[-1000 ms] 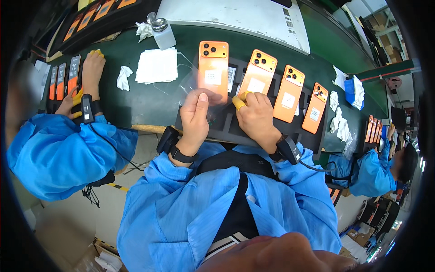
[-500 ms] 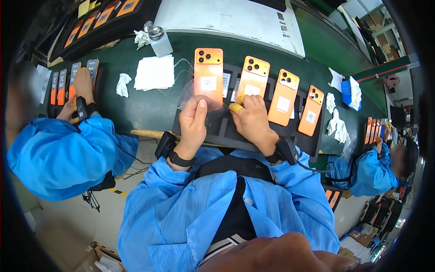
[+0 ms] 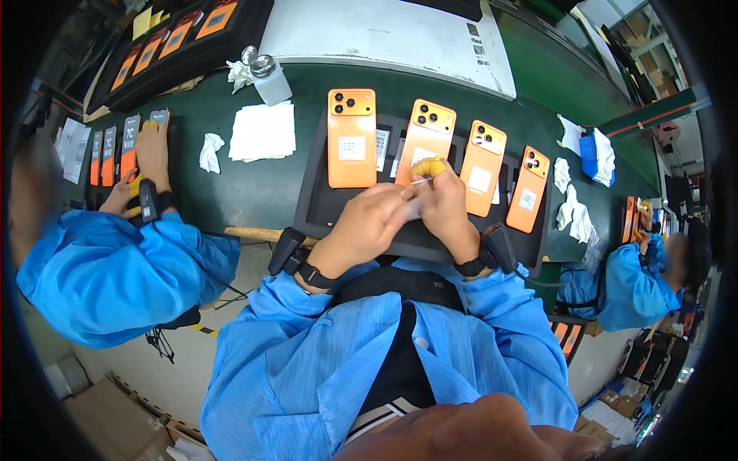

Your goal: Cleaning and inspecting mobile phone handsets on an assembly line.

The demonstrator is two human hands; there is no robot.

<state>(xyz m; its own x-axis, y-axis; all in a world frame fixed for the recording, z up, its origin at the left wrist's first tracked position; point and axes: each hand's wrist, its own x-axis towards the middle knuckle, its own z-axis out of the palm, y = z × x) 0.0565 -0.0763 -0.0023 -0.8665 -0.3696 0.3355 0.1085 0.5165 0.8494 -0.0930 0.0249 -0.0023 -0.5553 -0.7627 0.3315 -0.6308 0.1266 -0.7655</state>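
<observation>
My left hand point(image 3: 365, 227) and my right hand point(image 3: 448, 206) meet low over a black tray point(image 3: 315, 207), fingers closed together. Between them is a crumpled piece of clear film point(image 3: 413, 207), blurred and partly hidden by the fingers. Yellow finger cots point(image 3: 430, 167) cover fingertips of the right hand. Just beyond the hands, an orange phone point(image 3: 352, 142) lies back up, with a white label and a camera block. The second orange phone point(image 3: 430, 131) is partly covered by my right hand. Farther right lie a third phone point(image 3: 480, 170) and a fourth phone point(image 3: 527, 192).
Behind the tray's left side are a stack of white wipes point(image 3: 262, 132) and a pump bottle point(image 3: 270, 83). Crumpled wipes point(image 3: 573, 215) and a blue box point(image 3: 597, 160) sit at right. Co-workers in blue sleeves point(image 3: 131, 269) handle orange phones on both sides.
My left hand has moved right, away from the first phone, carrying the clear film to my right hand. The film, spread beside that phone before, is now bunched between both hands.
</observation>
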